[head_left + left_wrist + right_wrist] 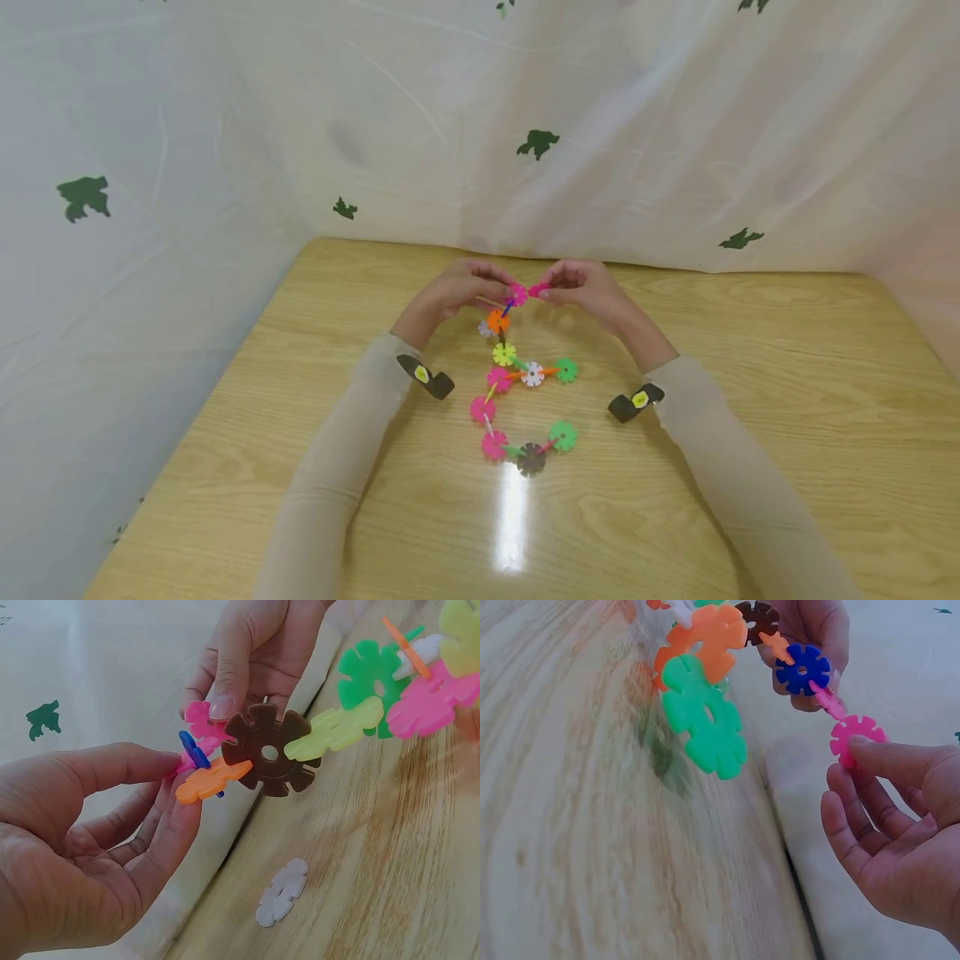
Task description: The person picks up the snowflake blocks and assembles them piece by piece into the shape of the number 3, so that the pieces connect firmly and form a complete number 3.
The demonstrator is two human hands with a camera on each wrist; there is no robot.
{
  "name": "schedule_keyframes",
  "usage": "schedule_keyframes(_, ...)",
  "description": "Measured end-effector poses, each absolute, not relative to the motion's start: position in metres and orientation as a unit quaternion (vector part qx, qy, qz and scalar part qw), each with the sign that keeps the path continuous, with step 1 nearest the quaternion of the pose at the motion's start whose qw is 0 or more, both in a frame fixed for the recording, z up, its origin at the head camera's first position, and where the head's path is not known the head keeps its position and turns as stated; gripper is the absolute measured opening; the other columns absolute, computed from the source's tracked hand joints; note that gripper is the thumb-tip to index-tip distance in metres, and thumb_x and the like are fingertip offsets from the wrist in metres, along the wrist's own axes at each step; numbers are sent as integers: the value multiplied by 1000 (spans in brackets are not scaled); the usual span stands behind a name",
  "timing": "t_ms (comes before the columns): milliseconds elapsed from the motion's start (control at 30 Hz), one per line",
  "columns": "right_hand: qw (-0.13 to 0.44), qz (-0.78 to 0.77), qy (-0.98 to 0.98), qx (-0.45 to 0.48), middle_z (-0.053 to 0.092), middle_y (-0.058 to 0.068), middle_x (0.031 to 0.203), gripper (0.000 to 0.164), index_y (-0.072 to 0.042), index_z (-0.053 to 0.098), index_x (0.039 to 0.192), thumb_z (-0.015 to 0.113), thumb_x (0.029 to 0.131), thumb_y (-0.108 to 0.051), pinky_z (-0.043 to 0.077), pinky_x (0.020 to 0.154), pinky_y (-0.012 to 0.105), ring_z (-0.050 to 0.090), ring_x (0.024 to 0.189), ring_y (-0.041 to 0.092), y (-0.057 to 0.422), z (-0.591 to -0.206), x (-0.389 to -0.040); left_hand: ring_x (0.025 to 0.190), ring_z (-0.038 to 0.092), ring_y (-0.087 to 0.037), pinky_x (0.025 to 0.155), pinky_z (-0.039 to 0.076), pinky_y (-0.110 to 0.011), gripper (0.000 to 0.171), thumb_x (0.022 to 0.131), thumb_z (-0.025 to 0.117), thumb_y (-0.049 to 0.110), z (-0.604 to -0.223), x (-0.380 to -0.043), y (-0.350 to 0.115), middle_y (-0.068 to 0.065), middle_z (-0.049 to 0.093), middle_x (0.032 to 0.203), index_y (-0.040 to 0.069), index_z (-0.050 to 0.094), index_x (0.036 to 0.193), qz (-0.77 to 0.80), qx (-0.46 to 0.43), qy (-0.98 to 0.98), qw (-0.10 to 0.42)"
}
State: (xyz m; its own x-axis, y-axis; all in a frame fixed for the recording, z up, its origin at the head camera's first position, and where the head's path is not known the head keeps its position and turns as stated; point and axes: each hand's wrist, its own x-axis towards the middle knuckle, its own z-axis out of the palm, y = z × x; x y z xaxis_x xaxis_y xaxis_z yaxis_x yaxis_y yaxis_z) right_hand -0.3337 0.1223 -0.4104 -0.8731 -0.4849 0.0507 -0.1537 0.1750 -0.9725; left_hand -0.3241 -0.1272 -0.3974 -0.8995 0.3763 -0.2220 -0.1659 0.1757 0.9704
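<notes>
My left hand (468, 287) pinches a pink notched disc (519, 294) at the far end of a chain of interlocking flower-shaped discs. Between right thumb and fingers, my right hand (585, 287) holds another pink notched disc (855, 736). In the right wrist view the edges of the two pink discs meet; whether their slots are joined I cannot tell. Beside the left fingers a blue disc (802, 670) links to an orange disc (214, 780), then a brown disc (268, 750). Toward me the chain continues through a yellow disc (504, 354), a white disc (532, 374) and several others.
A loose white disc (282, 892) lies on the wooden table (750, 375) beneath the chain. The chain's near end has a green disc (562, 436). One branch ends in another green disc (566, 370). Behind the table hangs a pale curtain (637, 183).
</notes>
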Motion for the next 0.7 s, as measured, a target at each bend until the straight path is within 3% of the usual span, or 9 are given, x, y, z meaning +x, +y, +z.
schedule_keyframes(133,129,-614,750,-209,74,6,96,9,0,69,102,69,93,3,61,88,44,68,99,36,121,-410,-331,89,72,-16,97,59,-46,25,95,68,4,-397,-323,-127,-2,74,97,-3,68,119,636,73,738,213)
schedule_keyframes(400,125,-619,738,-238,75,-2,93,8,4,68,100,69,93,5,61,93,38,70,92,15,121,-412,-333,89,73,-15,93,61,-43,24,95,68,5,-396,-322,-127,-2,74,96,-3,68,117,634,80,740,211)
schedule_keyframes(700,111,-618,741,-239,75,-2,92,9,7,69,101,68,92,8,62,89,34,71,94,22,120,-411,-332,88,73,-16,95,60,-46,23,94,69,5,-398,-324,-126,-1,74,95,-2,68,117,632,80,742,211)
